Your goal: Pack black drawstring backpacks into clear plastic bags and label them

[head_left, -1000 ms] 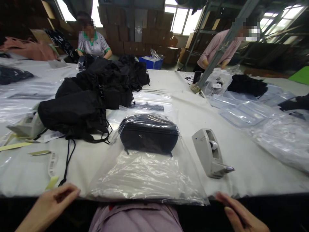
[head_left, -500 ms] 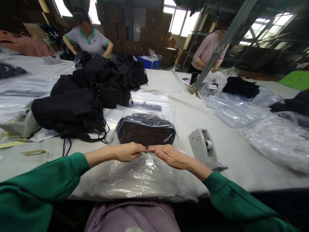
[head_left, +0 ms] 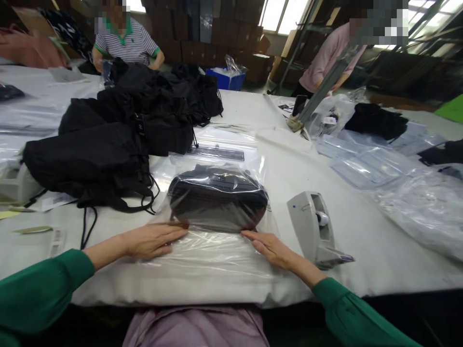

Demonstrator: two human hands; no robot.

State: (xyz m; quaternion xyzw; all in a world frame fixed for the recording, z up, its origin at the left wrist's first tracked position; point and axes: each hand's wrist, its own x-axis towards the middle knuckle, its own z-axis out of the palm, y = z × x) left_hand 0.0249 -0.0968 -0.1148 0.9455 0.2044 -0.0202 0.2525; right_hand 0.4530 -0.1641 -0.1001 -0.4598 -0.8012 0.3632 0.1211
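Observation:
In front of me a black bag lies inside a clear plastic bag, whose loose part spreads toward the table's near edge. My left hand rests flat on the plastic, fingers stretched out, just below the black bag's left end. On the other side my right hand presses on the plastic with its fingers extended, the tips by the black bag's lower right edge. Neither hand grips anything. A grey tape dispenser stands to the right of my right hand.
Black drawstring bags are heaped at left. Clear plastic packaging covers the right side of the white table. A slanted metal post stands farther back. Two people work across the table, near a blue box.
My hands have slid apart from the middle, left hand leftward and right hand rightward, both slightly nearer me. The plastic below the black bag lies flatter. The camera view has tilted down.

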